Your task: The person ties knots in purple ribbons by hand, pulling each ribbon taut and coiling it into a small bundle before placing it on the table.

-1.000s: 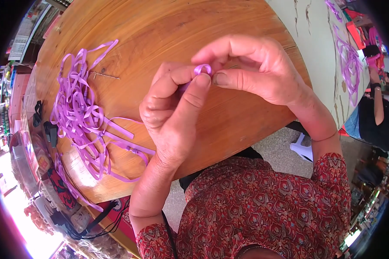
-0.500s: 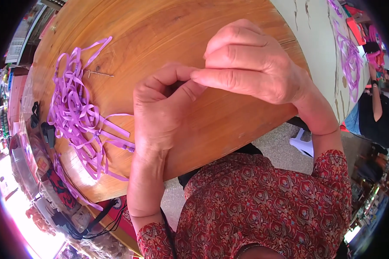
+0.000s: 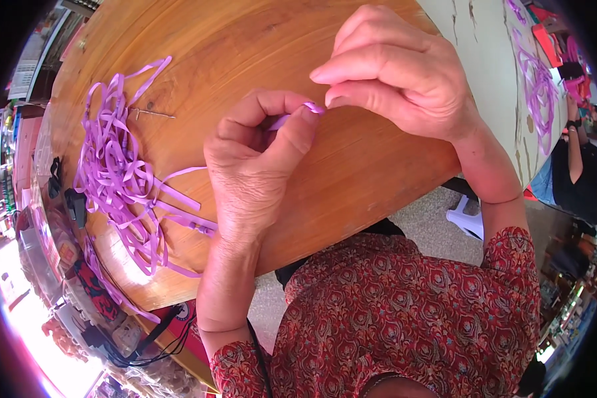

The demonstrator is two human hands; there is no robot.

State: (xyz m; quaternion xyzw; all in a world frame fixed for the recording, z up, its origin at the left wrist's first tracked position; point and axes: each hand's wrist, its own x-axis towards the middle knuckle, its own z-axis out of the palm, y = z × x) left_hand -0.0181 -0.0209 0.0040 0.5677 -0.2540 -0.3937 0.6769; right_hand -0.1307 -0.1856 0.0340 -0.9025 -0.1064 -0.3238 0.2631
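Observation:
Over the wooden table, my left hand (image 3: 255,149) pinches a narrow purple ribbon (image 3: 314,107) between thumb and forefinger. A short end sticks out past the fingertips, and another bit shows inside the curl of the fingers. Just to the right hovers my right hand (image 3: 401,76). Its thumb and forefinger are apart, close to the ribbon end, with nothing visible between them, while the other fingers are curled. To the left lies a tangled heap of purple ribbons (image 3: 106,159); some strands reach towards my left wrist.
A thin metal tool (image 3: 155,114) lies beside the heap on the wooden table (image 3: 245,40). Black clips (image 3: 75,205) and packets crowd the left edge. A white surface at right bears more purple ribbon (image 3: 539,99). Another person's arm (image 3: 574,152) shows at far right.
My right hand has moved up and away from my left fingertips, its thumb and forefinger parting. The purple ribbon end in my left hand has come into sight.

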